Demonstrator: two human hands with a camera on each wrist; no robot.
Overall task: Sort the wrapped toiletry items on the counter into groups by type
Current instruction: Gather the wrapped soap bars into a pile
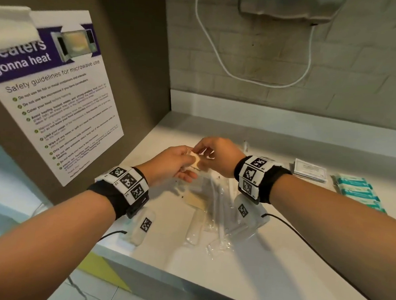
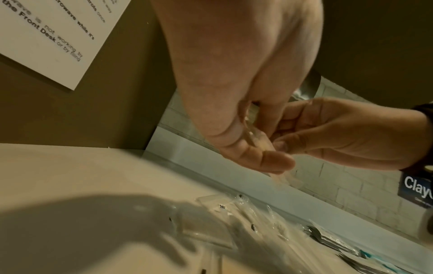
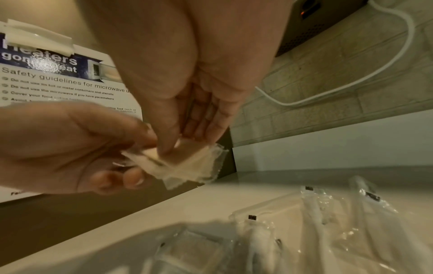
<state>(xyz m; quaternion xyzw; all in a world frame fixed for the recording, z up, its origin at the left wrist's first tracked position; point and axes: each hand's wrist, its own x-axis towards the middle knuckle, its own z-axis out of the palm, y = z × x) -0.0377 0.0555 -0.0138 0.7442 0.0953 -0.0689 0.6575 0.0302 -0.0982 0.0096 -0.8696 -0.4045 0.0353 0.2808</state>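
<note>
Both hands meet above the white counter, holding small flat cream packets in clear wrap. My left hand grips them from the left, thumb on top. My right hand pinches one packet with thumb and fingers. Below the hands lies a pile of clear-wrapped items, long white sticks and a flat cream square among them.
A white sachet stack and teal-striped packets sit at the right of the counter. A brown side panel with a microwave safety poster bounds the left. A tiled wall with a white cable stands behind. The counter's front edge is near.
</note>
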